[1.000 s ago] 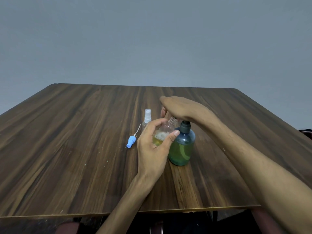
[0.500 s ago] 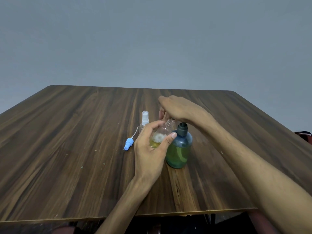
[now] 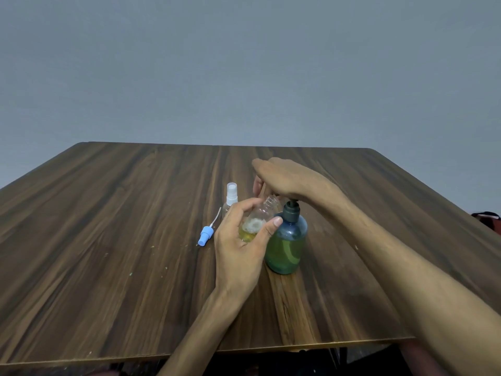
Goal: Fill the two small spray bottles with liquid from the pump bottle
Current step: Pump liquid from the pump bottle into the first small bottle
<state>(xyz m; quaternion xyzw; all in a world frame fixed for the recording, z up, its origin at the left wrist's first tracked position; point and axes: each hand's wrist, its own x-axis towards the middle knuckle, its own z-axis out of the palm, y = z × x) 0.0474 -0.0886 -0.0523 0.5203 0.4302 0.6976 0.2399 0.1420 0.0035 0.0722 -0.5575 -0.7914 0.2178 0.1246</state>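
Observation:
My left hand (image 3: 238,251) grips a small clear spray bottle (image 3: 257,217) with no top, tilted toward the pump spout; yellow liquid and foam sit in its lower part. The blue-green pump bottle (image 3: 287,245) stands on the wooden table (image 3: 108,240) just right of it. My right hand (image 3: 287,177) lies palm down over the dark pump head (image 3: 291,210), fingers bent downward over its far side. A second small clear bottle (image 3: 231,198) with a white spray top stands behind my left hand. A loose blue spray top (image 3: 205,237) with its white tube lies left of it.
The table's front edge (image 3: 298,346) runs below my forearms. A grey wall fills the background. A dark and red object (image 3: 488,217) shows past the table's right edge.
Both hands stay on the bottles in nearly the same pose. The view has shifted slightly, and the foam and yellow liquid remain in the small bottle.

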